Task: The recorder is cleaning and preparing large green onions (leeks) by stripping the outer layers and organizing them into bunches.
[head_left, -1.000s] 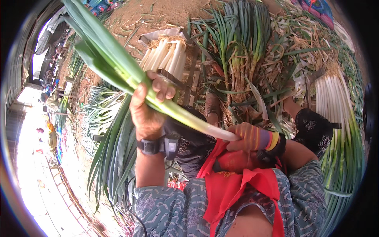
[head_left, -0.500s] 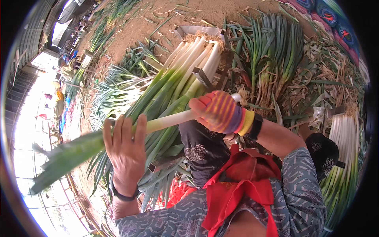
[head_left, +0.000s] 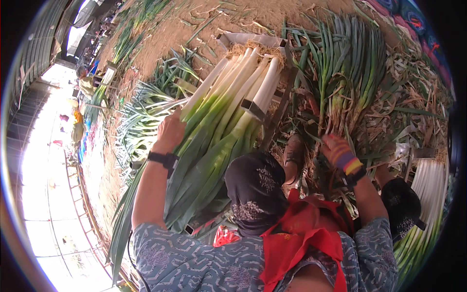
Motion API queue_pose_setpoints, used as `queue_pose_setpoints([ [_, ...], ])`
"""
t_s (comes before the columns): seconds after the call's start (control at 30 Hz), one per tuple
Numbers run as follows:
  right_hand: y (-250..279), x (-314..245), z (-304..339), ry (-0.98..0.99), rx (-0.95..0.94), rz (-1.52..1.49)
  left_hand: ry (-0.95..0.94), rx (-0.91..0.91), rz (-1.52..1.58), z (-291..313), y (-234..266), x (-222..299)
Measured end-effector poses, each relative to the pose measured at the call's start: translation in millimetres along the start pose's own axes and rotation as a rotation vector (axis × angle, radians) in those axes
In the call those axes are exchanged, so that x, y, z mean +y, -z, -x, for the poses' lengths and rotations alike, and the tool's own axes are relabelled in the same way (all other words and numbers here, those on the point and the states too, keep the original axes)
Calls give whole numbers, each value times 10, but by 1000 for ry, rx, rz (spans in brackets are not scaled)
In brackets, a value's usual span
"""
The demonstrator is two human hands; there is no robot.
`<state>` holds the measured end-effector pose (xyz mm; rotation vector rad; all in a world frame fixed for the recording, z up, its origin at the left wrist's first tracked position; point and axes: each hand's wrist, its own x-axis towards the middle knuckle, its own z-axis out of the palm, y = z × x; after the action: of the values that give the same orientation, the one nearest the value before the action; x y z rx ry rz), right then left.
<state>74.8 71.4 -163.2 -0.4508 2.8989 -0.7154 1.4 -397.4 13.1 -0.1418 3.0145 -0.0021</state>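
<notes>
A stack of trimmed leeks (head_left: 228, 97), white at the root end and green below, lies in a metal frame (head_left: 250, 39). My bare left hand (head_left: 171, 130) is closed around the outer left leek (head_left: 202, 95) of this stack, its fingertips partly hidden. That leek's long leaves trail down past my left wrist. In a striped glove with bare fingertips, my right hand (head_left: 340, 150) reaches to the lower ends of untrimmed leeks (head_left: 343, 63) lying on the ground. Its fingers look apart, with nothing visible held in them.
Another tied-looking bundle of white-stemmed leeks (head_left: 428, 190) rests at the right. Dry leaf scraps (head_left: 408, 97) cover the ground there. More leeks (head_left: 146, 117) lie left of the frame. My covered knee (head_left: 255, 190) stands beside the stack.
The leek held across both hands now lies along the left side of the stack. My left hand has moved up; my right hand has let go and moved right and down.
</notes>
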Motion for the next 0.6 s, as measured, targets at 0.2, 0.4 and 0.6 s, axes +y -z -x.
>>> queue_pose_setpoints([
  [0.2,-604,480,342,-291,-347,-23,-180,87,-17,-942,-977,-341],
  [0.4,-815,785,348,-239,-87,-164,-767,-11,-9,-1497,-1438,-828],
  [0.6,-1015,1349,180,-749,537,-310,-760,-234,-450,-1643,-1050,-548],
])
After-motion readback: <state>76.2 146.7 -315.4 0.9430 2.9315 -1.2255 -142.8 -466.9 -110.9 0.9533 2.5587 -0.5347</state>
